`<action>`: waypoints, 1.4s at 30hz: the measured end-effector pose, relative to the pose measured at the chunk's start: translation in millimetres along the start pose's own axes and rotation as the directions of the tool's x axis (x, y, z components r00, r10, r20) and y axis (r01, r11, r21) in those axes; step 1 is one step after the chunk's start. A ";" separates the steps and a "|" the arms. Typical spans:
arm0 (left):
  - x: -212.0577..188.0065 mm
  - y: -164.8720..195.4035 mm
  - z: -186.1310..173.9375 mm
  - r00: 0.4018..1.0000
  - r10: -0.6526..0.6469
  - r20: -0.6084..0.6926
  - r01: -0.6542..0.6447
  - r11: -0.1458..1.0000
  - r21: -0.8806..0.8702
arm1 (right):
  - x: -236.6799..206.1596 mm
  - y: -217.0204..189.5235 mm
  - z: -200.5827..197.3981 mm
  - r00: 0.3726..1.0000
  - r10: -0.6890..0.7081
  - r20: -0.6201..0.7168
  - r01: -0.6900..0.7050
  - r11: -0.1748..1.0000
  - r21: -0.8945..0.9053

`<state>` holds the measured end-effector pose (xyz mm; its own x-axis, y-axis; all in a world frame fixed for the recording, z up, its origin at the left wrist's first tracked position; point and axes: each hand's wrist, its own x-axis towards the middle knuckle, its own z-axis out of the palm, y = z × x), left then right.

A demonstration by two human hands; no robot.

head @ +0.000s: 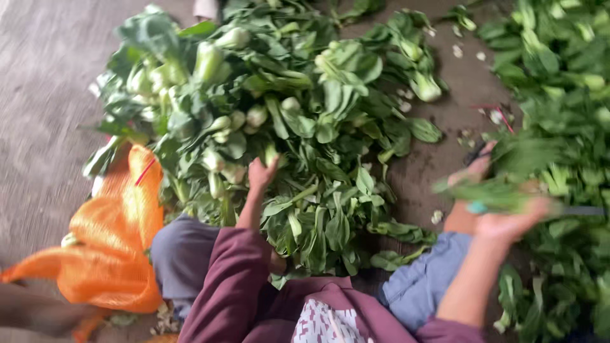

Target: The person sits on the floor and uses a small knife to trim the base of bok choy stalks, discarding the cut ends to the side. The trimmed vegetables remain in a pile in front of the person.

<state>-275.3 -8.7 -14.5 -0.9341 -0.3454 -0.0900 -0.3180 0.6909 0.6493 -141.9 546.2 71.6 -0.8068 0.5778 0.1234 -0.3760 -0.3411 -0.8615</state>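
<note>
A big heap of bok choy (286, 108) with pale stems and dark leaves lies on the ground in front of me. My left hand (262, 173), in a maroon sleeve, reaches into the heap's near edge, fingers apart and touching the leaves, with nothing visibly held. At the right, my right hand (508, 221) is closed around a blurred bunch of leafy greens (492, 194). A dark, blade-like shape (584, 211) sticks out to the right of it; I cannot tell what it is.
A second mass of greens (559, 95) fills the right side. An orange mesh sack (114, 248) lies at the lower left on a grey woven mat (38, 114). My knees in blue-grey trousers (181, 251) and a bare foot (473, 168) rest on the brown ground, which is littered with trimmings.
</note>
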 end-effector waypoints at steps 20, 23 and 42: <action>-17.6 -22.8 -77.1 0.995 0.086 0.055 -0.087 0.996 0.010 | -108.2 76.5 146.4 0.697 0.561 0.446 -0.327 0.803 -0.499; -20.3 -10.3 -78.2 0.972 0.233 -0.032 -0.235 0.951 -0.201 | -109.3 70.6 148.5 0.658 0.575 0.485 -0.339 0.802 -0.491; -125.5 62.3 -100.4 0.646 0.723 0.245 -0.176 0.453 -0.874 | -168.3 -21.4 237.9 0.563 0.341 0.753 0.548 0.528 -0.649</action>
<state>-161.6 13.9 113.1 -0.8729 0.4323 0.2262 0.1617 -0.1810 0.9701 -106.5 279.9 186.5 -0.9253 -0.3498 0.1463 -0.3451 0.6174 -0.7069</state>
